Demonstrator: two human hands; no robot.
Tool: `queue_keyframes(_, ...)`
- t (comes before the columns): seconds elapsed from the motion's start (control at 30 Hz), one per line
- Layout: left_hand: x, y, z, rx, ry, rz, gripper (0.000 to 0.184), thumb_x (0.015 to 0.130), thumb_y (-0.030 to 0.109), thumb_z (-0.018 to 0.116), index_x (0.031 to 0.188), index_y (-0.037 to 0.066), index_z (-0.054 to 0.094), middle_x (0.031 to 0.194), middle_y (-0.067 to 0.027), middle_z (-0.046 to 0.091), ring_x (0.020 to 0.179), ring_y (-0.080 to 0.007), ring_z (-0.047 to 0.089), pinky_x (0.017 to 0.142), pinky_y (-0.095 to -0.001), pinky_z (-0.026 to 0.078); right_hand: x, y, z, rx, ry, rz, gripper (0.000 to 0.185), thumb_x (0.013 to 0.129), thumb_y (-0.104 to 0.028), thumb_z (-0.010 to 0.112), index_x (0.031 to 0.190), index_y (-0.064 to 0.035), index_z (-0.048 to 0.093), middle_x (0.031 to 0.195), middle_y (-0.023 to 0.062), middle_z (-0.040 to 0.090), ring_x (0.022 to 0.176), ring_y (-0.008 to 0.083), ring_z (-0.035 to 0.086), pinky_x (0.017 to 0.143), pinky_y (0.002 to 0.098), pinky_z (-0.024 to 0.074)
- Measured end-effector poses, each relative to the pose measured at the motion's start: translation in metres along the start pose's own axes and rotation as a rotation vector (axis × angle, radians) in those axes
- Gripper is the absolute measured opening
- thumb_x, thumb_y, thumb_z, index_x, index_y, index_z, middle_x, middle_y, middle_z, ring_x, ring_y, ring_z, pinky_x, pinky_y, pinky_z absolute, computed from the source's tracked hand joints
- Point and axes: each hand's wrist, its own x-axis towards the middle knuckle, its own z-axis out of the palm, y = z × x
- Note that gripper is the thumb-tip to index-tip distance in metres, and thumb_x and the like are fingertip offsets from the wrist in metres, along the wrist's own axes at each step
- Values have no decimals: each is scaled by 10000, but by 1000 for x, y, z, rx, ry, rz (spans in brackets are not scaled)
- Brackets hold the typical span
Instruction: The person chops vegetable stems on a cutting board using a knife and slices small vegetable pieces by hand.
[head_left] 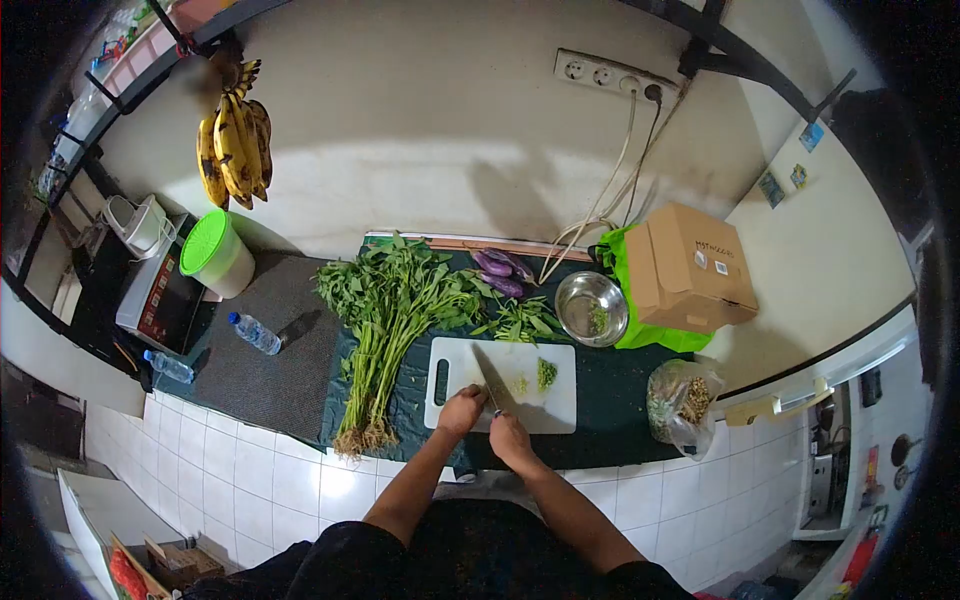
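Observation:
My right hand [509,436] grips a knife [488,375] by its handle, the blade pointing away from me over the white cutting board [562,412]. Close beside the blade, my left hand [463,409] rests at the board's near edge with its fingers curled together; whatever they hold is too small to make out. Right of the knife lie a small heap of chopped greens [546,374] and some pale chopped bits [520,385]. A large bunch of leafy greens [385,345] with roots lies left of the board. Loose leaves [525,322] lie just behind it.
Behind the board are purple eggplants [502,272] and a metal bowl [591,309] with some green inside. A cardboard box [690,268] and a filled plastic bag [682,405] stand right. Left are a water bottle [255,334] and a green-lidded bucket [217,255]; bananas [235,150] hang above.

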Motion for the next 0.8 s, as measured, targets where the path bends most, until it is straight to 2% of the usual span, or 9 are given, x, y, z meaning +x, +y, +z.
queue_keyframes(0.17, -2, -5, 9, -9, 41, 3, 244, 800, 105, 574, 1035, 86, 633, 1031, -126, 620, 968, -330, 626, 808, -413, 539, -13, 10, 6, -88, -78, -57, 286, 942, -170, 452, 982, 62, 614, 932, 265, 660, 889, 426, 661, 771, 501, 538)
queue_keyframes(0.3, -5, -4, 2, -1, 104, 79, 255, 790, 112, 583, 1034, 98, 654, 1021, -99, 618, 969, -309, 607, 801, -408, 537, -16, -4, -10, -34, -31, -15, 269, 923, -147, 462, 1012, 64, 603, 930, 262, 660, 874, 421, 665, 741, 486, 551)
queue_keyframes(0.37, -5, -3, -5, 35, 50, 96, 263, 785, 114, 588, 1037, 102, 659, 1024, -92, 618, 967, -304, 602, 802, -404, 536, -8, -3, -11, -31, 10, -10, 266, 916, -141, 462, 1019, 63, 599, 936, 260, 661, 870, 421, 666, 736, 483, 553)
queue_keyframes(0.43, -5, -2, -11, 71, 0, 112, 271, 780, 115, 592, 1040, 107, 664, 1027, -85, 618, 965, -299, 598, 803, -399, 534, -1, -3, -11, -21, -15, -19, 313, 952, -244, 484, 960, 43, 607, 959, 284, 651, 925, 443, 641, 816, 498, 518)
queue_keyframes(0.57, -9, -2, -12, 16, 15, 92, 267, 767, 120, 594, 1023, 108, 668, 1022, -74, 621, 965, -297, 596, 807, -394, 533, -1, 16, 14, -46, -2, -73, 319, 949, -253, 490, 956, 43, 608, 930, 278, 657, 901, 440, 647, 803, 495, 523)
queue_keyframes(0.67, -11, 2, -12, 8, 46, 104, 265, 768, 118, 587, 1020, 106, 668, 1029, -70, 625, 977, -295, 595, 813, -393, 531, -9, 29, 35, -105, -64, -46, 302, 945, -241, 491, 970, 36, 607, 916, 270, 661, 884, 431, 655, 784, 496, 531)
queue_keyframes(0.73, -12, 1, -10, 17, 59, 111, 270, 771, 115, 582, 1026, 106, 667, 1037, -71, 626, 988, -295, 596, 819, -393, 530, -20, -4, 3, -51, -39, 173, 284, 943, -228, 482, 989, 24, 606, 914, 260, 665, 885, 415, 662, 773, 492, 539)
queue_keyframes(0.77, -12, 1, -6, 16, 84, 91, 283, 773, 102, 565, 1034, 123, 672, 1029, -72, 617, 980, -285, 600, 812, -391, 534, -17, -2, 4, -50, -38, 175, 284, 943, -228, 482, 989, 24, 606, 914, 260, 665, 885, 415, 662, 773, 492, 539)
queue_keyframes(0.8, -12, 0, -2, 15, 110, 71, 300, 775, 88, 548, 1042, 139, 676, 1020, -73, 608, 971, -275, 605, 805, -389, 539, -12, 0, 4, -57, -5, 75, 293, 930, -185, 478, 1039, 68, 579, 905, 262, 667, 862, 429, 664, 753, 501, 542)
